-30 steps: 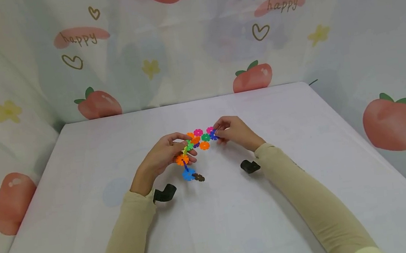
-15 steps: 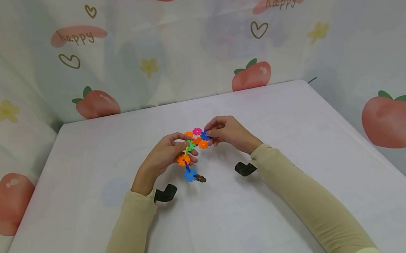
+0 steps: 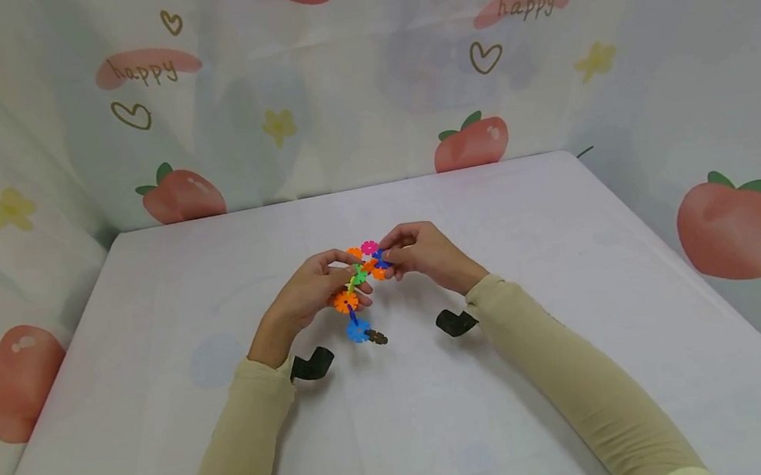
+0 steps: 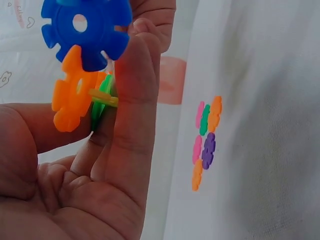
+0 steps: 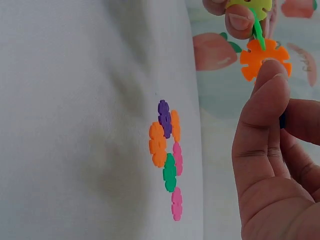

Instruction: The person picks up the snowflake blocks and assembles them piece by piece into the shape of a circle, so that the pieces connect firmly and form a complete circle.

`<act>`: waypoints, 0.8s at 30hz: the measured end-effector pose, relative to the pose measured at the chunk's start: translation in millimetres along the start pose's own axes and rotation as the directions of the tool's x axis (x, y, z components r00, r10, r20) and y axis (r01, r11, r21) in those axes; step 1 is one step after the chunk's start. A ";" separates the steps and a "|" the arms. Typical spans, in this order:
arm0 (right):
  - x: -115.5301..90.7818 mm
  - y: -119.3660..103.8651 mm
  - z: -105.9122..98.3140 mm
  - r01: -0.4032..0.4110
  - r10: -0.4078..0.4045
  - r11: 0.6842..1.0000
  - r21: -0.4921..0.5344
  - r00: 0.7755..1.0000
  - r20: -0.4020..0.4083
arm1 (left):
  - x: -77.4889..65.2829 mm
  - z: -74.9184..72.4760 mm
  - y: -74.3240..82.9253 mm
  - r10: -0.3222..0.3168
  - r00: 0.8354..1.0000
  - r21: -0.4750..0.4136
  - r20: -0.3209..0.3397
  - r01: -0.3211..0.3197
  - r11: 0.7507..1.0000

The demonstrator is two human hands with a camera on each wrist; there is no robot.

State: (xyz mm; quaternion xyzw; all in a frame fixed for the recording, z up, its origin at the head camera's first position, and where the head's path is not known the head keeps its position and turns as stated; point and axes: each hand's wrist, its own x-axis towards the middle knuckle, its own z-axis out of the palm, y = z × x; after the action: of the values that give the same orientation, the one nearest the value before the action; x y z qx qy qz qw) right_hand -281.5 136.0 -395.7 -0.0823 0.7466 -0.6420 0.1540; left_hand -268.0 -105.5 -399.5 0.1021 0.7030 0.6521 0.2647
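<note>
My left hand (image 3: 309, 290) pinches a chain of notched plastic snowflake discs, holding it at the green disc (image 3: 359, 274). From there it hangs through an orange disc (image 3: 345, 301) and a light blue disc (image 3: 358, 330) to a brown disc (image 3: 378, 337) at the bottom. My right hand (image 3: 424, 256) pinches a dark blue disc (image 3: 379, 257), mostly hidden behind the fingers in the right wrist view. Its fingertips are right at the orange disc (image 5: 260, 56) joined to the chain's green disc (image 5: 258, 30). A yellow disc (image 5: 250, 7) is beside the left fingers.
Several loose discs lie on the white-covered table (image 3: 400, 421) beyond the hands, among them a purple disc (image 5: 164, 119), a green disc (image 5: 170, 172) and a pink disc (image 3: 370, 247). A patterned cloth (image 3: 336, 79) hangs at the back. Black mounts (image 3: 313, 364) stick out at both wrists.
My right hand has moved left with the dark blue disc, right up to the chain's upper end. The left hand and its chain have barely shifted.
</note>
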 end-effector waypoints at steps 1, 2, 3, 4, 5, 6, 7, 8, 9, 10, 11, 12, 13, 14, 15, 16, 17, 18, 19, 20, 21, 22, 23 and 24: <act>-0.5 0.1 0.9 0.007 -0.007 1.000 0.000 1.000 -0.004 | 0.0 0.6 0.0 -0.001 1.000 -0.003 -0.005 0.001 1.000; -1.0 0.2 2.0 0.013 -0.013 1.000 0.005 1.000 -0.009 | -0.2 1.1 0.1 -0.003 1.000 -0.008 -0.014 0.003 1.000; -1.5 0.1 2.9 0.020 -0.019 1.000 0.009 1.000 -0.014 | -0.2 1.4 0.2 -0.007 1.000 -0.012 -0.022 0.006 1.000; -1.8 0.1 3.9 0.027 -0.027 1.000 0.013 0.999 -0.018 | -0.2 1.6 0.3 -0.011 0.999 -0.016 -0.030 0.010 1.000; -1.9 0.1 4.8 0.034 -0.033 0.999 0.018 0.999 -0.021 | -0.2 1.6 0.4 -0.013 0.999 -0.018 -0.036 0.013 1.000; -2.5 -0.3 5.6 0.042 -0.042 0.999 0.023 0.999 -0.023 | 0.1 1.6 0.6 -0.018 0.999 -0.019 -0.042 0.017 1.000; -2.6 -0.3 6.2 0.051 -0.050 0.998 0.025 0.998 -0.025 | 0.3 1.7 0.9 -0.021 0.999 -0.020 -0.046 0.020 1.000; -2.8 -0.4 6.6 0.056 -0.056 0.998 0.028 0.998 -0.028 | 0.4 1.7 1.3 -0.024 0.998 -0.020 -0.050 0.023 1.000; -3.0 -0.5 6.7 0.063 -0.062 0.998 0.029 0.998 -0.029 | 0.8 1.7 1.5 -0.026 0.998 -0.019 -0.050 0.025 1.000; -2.9 -0.5 7.3 0.068 -0.068 0.997 0.030 0.997 -0.029 | 0.8 1.2 1.7 -0.026 0.998 -0.018 -0.051 0.025 1.000; -3.1 -0.6 7.6 0.072 -0.071 0.997 0.032 0.997 -0.030 | 1.2 0.9 1.6 -0.026 0.998 -0.019 -0.050 0.025 1.000; -3.6 -0.7 7.9 0.073 -0.072 0.997 0.033 0.997 -0.031 | 1.5 0.6 1.6 -0.026 0.999 -0.020 -0.048 0.025 0.999; -3.4 -0.2 7.9 0.073 -0.072 0.997 0.031 0.997 -0.030 | 1.6 0.3 1.5 -0.024 0.999 -0.024 -0.045 0.023 0.999; -3.7 -0.2 7.8 0.073 -0.072 0.997 0.030 0.997 -0.028 | 1.5 0.1 1.6 -0.022 0.999 -0.024 -0.042 0.021 0.999; -3.9 0.1 7.8 0.071 -0.071 0.997 0.030 0.997 -0.027 | 1.5 0.0 1.6 -0.021 0.999 -0.025 -0.040 0.020 0.999; -4.0 0.7 7.5 0.071 -0.070 0.997 0.028 0.997 -0.027 | 1.5 -0.2 1.6 -0.020 0.999 -0.027 -0.039 0.019 0.999; -3.7 1.3 7.4 0.072 -0.071 0.997 0.027 0.997 -0.028 | 1.5 -0.3 1.4 -0.019 0.999 -0.029 -0.038 0.018 0.999; -3.2 2.1 7.1 0.075 -0.074 0.997 0.024 0.997 -0.029 | 1.3 -0.5 1.4 -0.019 0.999 -0.029 -0.038 0.018 0.999; -2.6 2.9 6.8 0.079 -0.078 0.997 0.020 0.996 -0.032 | 1.0 -0.8 1.4 -0.018 0.999 -0.030 -0.039 0.016 0.999; -2.0 3.8 6.6 0.082 -0.081 0.996 0.018 0.996 -0.037 | 0.9 -1.3 1.1 -0.017 0.999 -0.029 -0.042 0.016 0.999; -1.4 4.6 6.3 0.085 -0.084 0.996 0.015 0.996 -0.043 | 1.0 -1.9 0.7 -0.015 0.999 -0.031 -0.044 0.014 0.999; -1.0 4.6 5.9 0.084 -0.084 0.996 0.013 0.995 -0.048 | 0.9 -2.5 0.8 -0.017 0.999 -0.031 -0.046 0.015 0.999; -0.7 4.4 5.8 0.081 -0.080 0.997 0.012 0.995 -0.055 | 0.7 -3.3 0.9 -0.017 0.999 -0.028 -0.049 0.016 0.999; -0.5 4.2 5.5 0.076 -0.075 0.997 0.013 0.995 -0.060 | 0.5 -4.0 0.9 -0.016 0.999 -0.024 -0.051 0.015 1.000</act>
State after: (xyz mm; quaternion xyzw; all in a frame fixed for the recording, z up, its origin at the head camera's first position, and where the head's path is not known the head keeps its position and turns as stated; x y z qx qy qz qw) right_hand -278.9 131.6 -400.5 -0.0901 0.7424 -0.6550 0.1081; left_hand -270.6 -108.7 -398.8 0.0767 0.7027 0.6606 0.2530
